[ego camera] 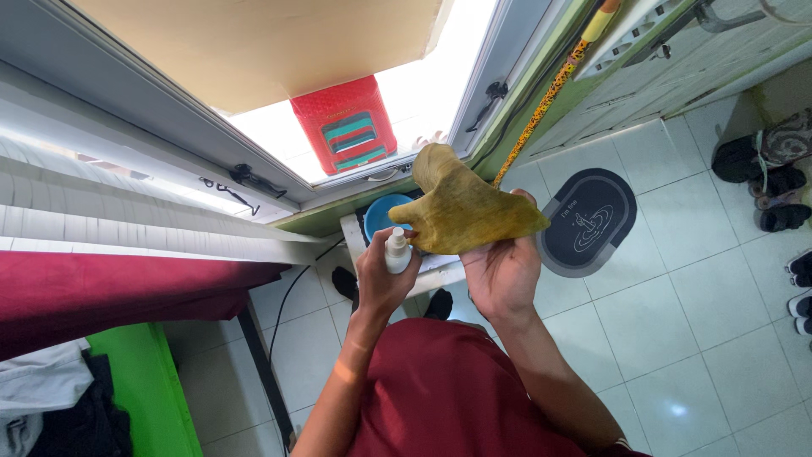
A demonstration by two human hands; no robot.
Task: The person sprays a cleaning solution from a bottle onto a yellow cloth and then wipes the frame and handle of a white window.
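- The window with its pale grey metal frame [279, 190] fills the upper left and upper middle of the frame; bright light comes through the pane, and a red woven basket with green stripes [345, 125] shows beyond the glass near the top centre.
- The white tiled floor [677, 322] takes up the right half, with a dark oval mat [589, 222] at centre right and several dark shoes [774, 182] along the right edge.
- A long stick with a yellow-and-black spotted pattern [548, 93] leans in the upper right, beside the window frame.
- The crumpled mustard-yellow cloth [465, 207] sits at the centre of the frame — the right hand [503, 271] is closed around its lower edge, thumb and fingers pinching it so the cloth stands up above the palm.
- The small white spray bottle [397, 250] is just left of the cloth, its nozzle close to the cloth's near edge; the left hand [379, 275] is wrapped around it, one finger up by the top.
- A blue bowl [382, 214] shows behind the bottle on a white ledge.
- Judged from this, the step in hand is wetting the cloth with the spray — the next move calls for a press on the nozzle while the cloth is kept facing it.
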